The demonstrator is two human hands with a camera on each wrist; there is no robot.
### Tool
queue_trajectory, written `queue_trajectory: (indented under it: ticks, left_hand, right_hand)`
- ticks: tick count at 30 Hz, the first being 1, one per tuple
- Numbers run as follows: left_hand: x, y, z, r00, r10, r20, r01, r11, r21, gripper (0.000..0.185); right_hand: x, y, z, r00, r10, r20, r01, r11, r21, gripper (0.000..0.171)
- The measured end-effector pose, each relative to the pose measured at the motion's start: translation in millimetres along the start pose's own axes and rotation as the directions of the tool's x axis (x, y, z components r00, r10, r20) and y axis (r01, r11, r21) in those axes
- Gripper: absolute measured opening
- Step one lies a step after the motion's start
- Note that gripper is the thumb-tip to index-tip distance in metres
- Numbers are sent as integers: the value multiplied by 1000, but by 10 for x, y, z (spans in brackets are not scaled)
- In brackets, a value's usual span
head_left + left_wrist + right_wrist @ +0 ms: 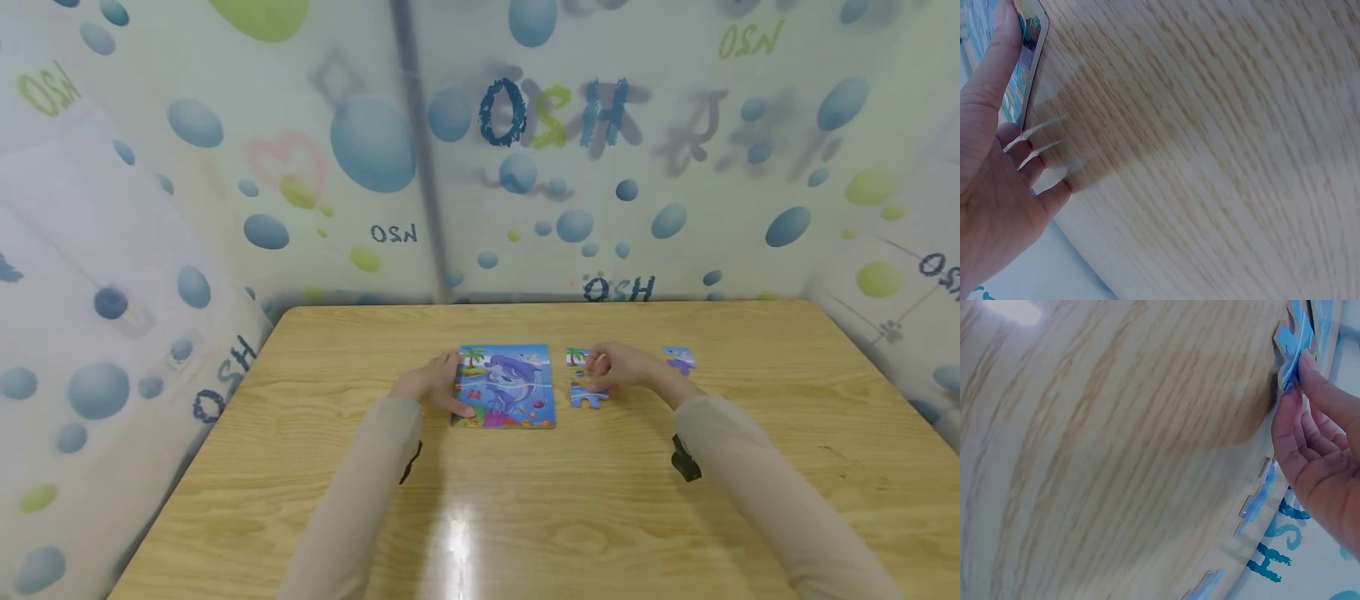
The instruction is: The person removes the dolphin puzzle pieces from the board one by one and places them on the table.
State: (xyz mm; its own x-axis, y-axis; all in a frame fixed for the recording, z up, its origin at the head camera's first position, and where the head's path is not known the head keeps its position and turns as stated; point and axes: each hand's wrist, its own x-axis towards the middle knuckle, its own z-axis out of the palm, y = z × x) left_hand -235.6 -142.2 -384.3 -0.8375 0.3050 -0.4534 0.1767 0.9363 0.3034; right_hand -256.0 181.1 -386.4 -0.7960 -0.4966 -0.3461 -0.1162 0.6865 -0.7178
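A dolphin picture puzzle board [504, 385] lies flat on the middle of the wooden table [525, 517]. My left hand [435, 385] rests at its left edge. In the left wrist view that left hand [997, 162] lays its straight thumb on the board's [1032, 37] corner, the fingers loose beside the edge. My right hand [618, 367] hovers just right of the board over loose pieces. In the right wrist view its fingertips [1300, 369] pinch a blue puzzle piece [1291, 337], tilted up off the table. Another blue piece [588, 396] lies under the hand, and a palm-tree piece [576, 357] beside it.
One more loose piece [679, 359] lies further right on the table. Two flat pieces [1260, 494] show past the right hand in the wrist view. Bubble-patterned sheeting [375, 150] walls the table on three sides. Bare tabletop stretches toward me.
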Motion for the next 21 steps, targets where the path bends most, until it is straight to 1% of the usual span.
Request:
queue_trajectory:
  ticks: [2, 7, 11, 16, 18, 21]
  left_hand:
    - [-4, 6, 2, 1000, -2, 5, 2, 1000, 0, 108]
    - [-7, 17, 9, 1000, -8, 14, 8, 1000, 3, 109]
    - [-1, 16, 13, 1000, -14, 19, 14, 1000, 0, 110]
    - [-2, 14, 9, 1000, -21, 17, 21, 1000, -1, 109]
    - [-6, 15, 5, 1000, -26, 17, 26, 1000, -2, 109]
    - [-5, 16, 0, 999, -27, 21, 27, 1000, -1, 109]
  right_hand:
    - [3, -6, 9, 1000, 18, -15, -18, 1000, -15, 30]
    - [12, -26, 25, 998, 29, -58, -33, 997, -69, 26]
    - [23, -33, 38, 996, 8, -88, -18, 993, -118, 26]
    - [47, -21, 54, 994, 1, -106, -15, 991, -134, 25]
    - [63, -13, 51, 994, 19, -108, -31, 993, -111, 24]
    - [78, 2, 34, 995, 18, -99, -26, 996, -80, 24]
